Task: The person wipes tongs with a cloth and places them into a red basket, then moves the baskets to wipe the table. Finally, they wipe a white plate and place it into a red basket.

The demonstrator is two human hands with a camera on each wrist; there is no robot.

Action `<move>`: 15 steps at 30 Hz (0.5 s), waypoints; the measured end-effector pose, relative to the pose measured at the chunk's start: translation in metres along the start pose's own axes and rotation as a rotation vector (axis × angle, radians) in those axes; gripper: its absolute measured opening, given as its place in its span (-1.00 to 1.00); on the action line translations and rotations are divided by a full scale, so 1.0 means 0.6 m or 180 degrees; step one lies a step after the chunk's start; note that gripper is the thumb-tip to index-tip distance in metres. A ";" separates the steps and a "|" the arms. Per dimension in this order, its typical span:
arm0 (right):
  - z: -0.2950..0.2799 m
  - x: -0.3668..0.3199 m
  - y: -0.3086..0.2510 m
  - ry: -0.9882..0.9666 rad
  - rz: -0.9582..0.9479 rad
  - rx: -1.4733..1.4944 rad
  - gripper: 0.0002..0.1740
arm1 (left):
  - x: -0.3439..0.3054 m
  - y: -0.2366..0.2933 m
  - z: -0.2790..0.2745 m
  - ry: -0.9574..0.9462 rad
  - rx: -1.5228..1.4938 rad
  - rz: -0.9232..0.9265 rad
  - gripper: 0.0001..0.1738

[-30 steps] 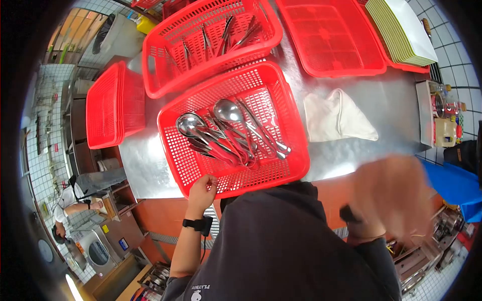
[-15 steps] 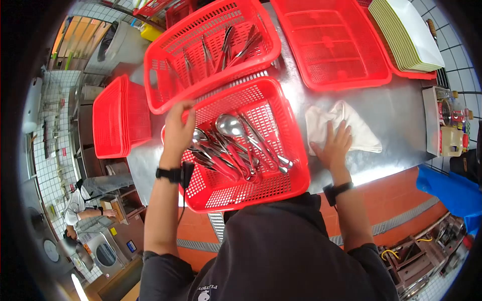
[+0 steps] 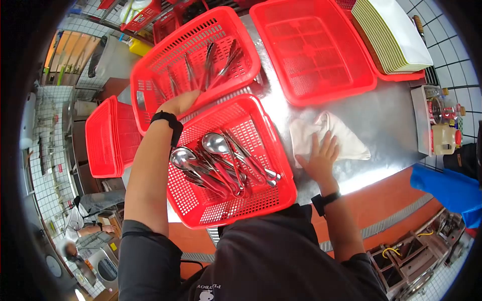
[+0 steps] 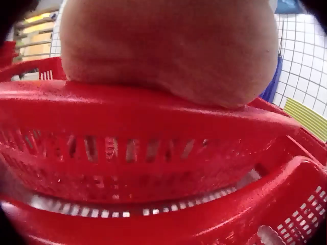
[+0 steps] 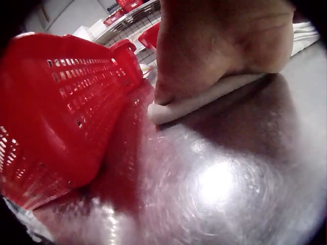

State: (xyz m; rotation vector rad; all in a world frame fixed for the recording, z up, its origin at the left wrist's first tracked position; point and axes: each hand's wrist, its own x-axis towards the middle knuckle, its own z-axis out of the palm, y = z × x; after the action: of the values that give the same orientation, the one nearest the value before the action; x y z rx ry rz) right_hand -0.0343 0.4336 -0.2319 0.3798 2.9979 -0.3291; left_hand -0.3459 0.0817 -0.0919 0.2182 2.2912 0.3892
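Observation:
My left hand point(image 3: 182, 102) lies over the near rim of the far red basket point(image 3: 150, 65), which holds several metal tongs point(image 3: 190, 67). In the left wrist view the heel of that hand point(image 4: 168, 51) is against the rim point(image 4: 112, 97); its fingertips are hidden. Spread flat, my right hand point(image 3: 321, 161) rests on a folded white cloth point(image 3: 346, 140). The right wrist view has the hand point(image 5: 219, 46) over the cloth's edge point(image 5: 194, 104). A nearer red basket point(image 3: 241, 213) holds ladles point(image 3: 216, 143) and several red-handled utensils point(image 3: 219, 185).
Stacked red baskets point(image 3: 102, 138) stand at the left. Beyond the cloth is another red basket point(image 3: 311, 55), beside a stack of white trays point(image 3: 394, 37). A white caddy point(image 3: 422, 120) with bottles is on the right side of the steel table point(image 3: 391, 115).
My left hand has moved from the near basket's front edge up to the far basket's rim. My right hand has come in from the right and down onto the cloth.

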 end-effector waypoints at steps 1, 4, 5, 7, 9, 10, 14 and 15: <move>-0.006 -0.001 -0.002 -0.0040 0.0005 0.0009 0.10 | 0.008 -0.007 0.004 0.0034 -0.0132 -0.0048 -0.40; -0.010 -0.003 -0.007 -0.0097 -0.0018 0.0005 0.09 | 0.032 -0.030 0.009 -0.0001 -0.0278 -0.0077 -0.42; -0.008 -0.003 -0.007 -0.0081 -0.0016 0.0003 0.10 | 0.047 -0.047 0.010 0.0022 -0.0127 -0.0058 -0.42; -0.006 -0.002 -0.007 -0.0046 -0.0032 -0.0019 0.10 | 0.041 -0.040 0.014 0.0059 -0.0207 -0.0119 -0.43; -0.005 -0.002 -0.005 -0.0037 -0.0066 -0.0037 0.11 | 0.034 -0.027 0.013 0.0119 -0.0287 -0.0161 -0.43; -0.005 -0.001 -0.004 -0.0013 -0.0087 -0.0054 0.11 | 0.026 -0.021 0.012 0.0092 -0.0314 -0.0076 -0.44; 0.003 -0.002 -0.002 0.0131 -0.0162 -0.0032 0.12 | 0.020 -0.019 0.009 0.0105 -0.0042 0.0318 -0.41; 0.006 -0.002 -0.001 0.0216 -0.0201 -0.0034 0.12 | 0.029 -0.031 0.011 0.0188 0.0133 0.0503 -0.41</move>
State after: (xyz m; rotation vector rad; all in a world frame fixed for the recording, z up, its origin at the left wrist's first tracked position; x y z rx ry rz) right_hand -0.0331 0.4321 -0.2349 0.3018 3.0817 -0.3114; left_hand -0.3536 0.0703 -0.1146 0.4156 2.3491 0.4334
